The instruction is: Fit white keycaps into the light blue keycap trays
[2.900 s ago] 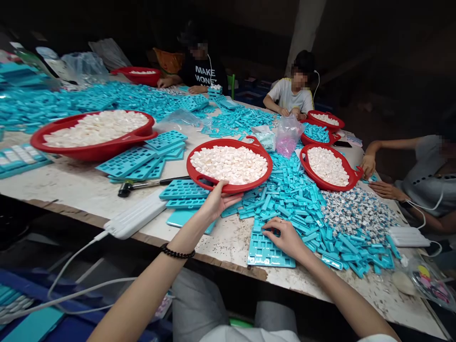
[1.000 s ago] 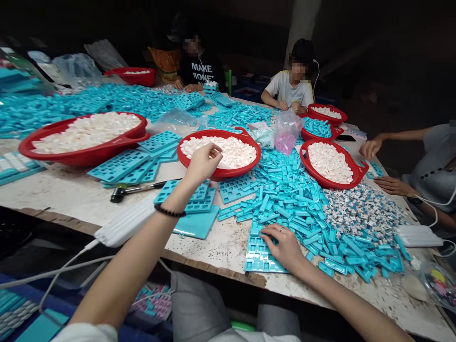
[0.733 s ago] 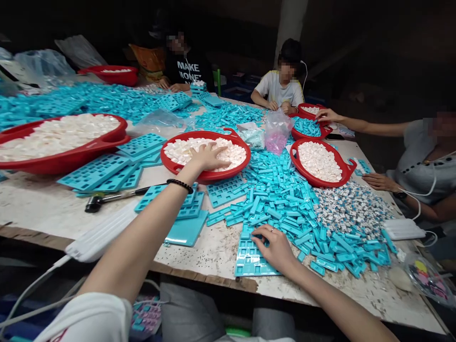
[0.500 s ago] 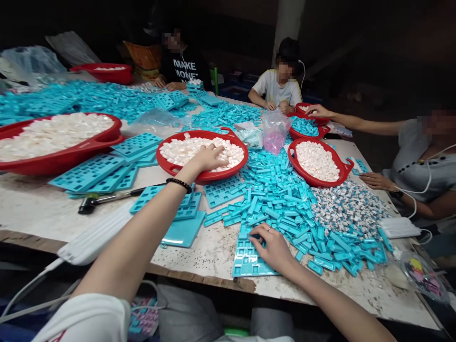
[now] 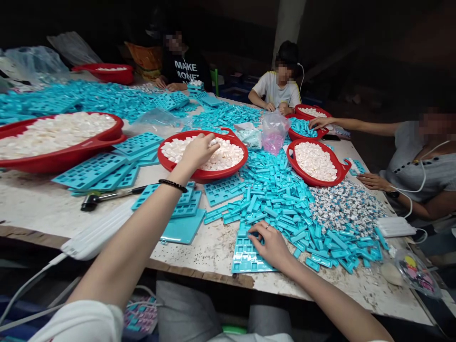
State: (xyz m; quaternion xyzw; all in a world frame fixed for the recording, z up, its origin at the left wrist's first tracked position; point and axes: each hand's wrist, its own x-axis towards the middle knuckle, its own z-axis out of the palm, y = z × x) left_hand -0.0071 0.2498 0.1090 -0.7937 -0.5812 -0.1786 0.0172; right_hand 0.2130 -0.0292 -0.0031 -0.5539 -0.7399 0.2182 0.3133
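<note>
My left hand [image 5: 198,152], with a black bead bracelet [image 5: 173,185] on its wrist, is curled over white rounded pieces [image 5: 228,156] in a red plastic basin [image 5: 203,175]. Its fingertips hide whether it holds any. My right hand [image 5: 270,244] rests on a turquoise plastic tray [image 5: 247,259] with rows of square cells, beside a heap of loose turquoise strips [image 5: 278,202]. Its fingers are slightly apart and show nothing in them.
Stacked turquoise trays [image 5: 181,206] and a black-handled hammer [image 5: 92,202] lie left of my hands. A white power bank [image 5: 96,237] sits near the table's front edge. A co-worker's hand [image 5: 318,123] reaches over a red basin [image 5: 302,134] of turquoise pieces. Other people sit around the table.
My left hand has moved from the basin's near rim, past the stacked trays, to over the white pieces. My right hand stays on the tray. A co-worker's arm has reached across to the far basins.
</note>
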